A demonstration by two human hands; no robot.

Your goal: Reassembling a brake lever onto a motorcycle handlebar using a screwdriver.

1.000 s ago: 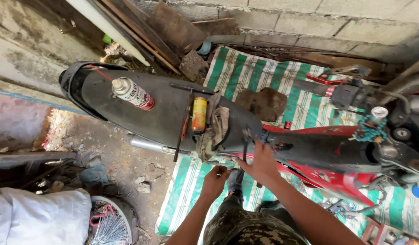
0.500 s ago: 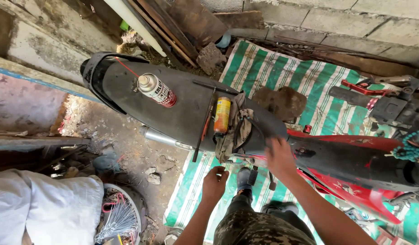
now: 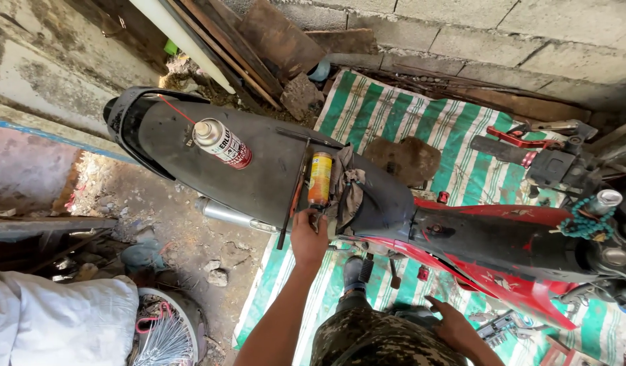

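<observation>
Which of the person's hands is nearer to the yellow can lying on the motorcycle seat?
The left. The left hand reaches up to the seat edge just below the yellow can. The right hand is low, below the red bodywork, far from the can.

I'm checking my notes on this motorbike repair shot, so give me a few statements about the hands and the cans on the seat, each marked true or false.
1. The left hand reaches up to the lower end of the yellow can on the black seat. True.
2. The spray can with the red and white label stands upright on the floor. False: it lies on its side on the seat.
3. The right hand grips the yellow can. False: it is low down beside the person's knee, over the striped mat.
4. A crumpled rag lies right beside the yellow can. True.
5. The mat is plain blue. False: it has green and white stripes.
</observation>
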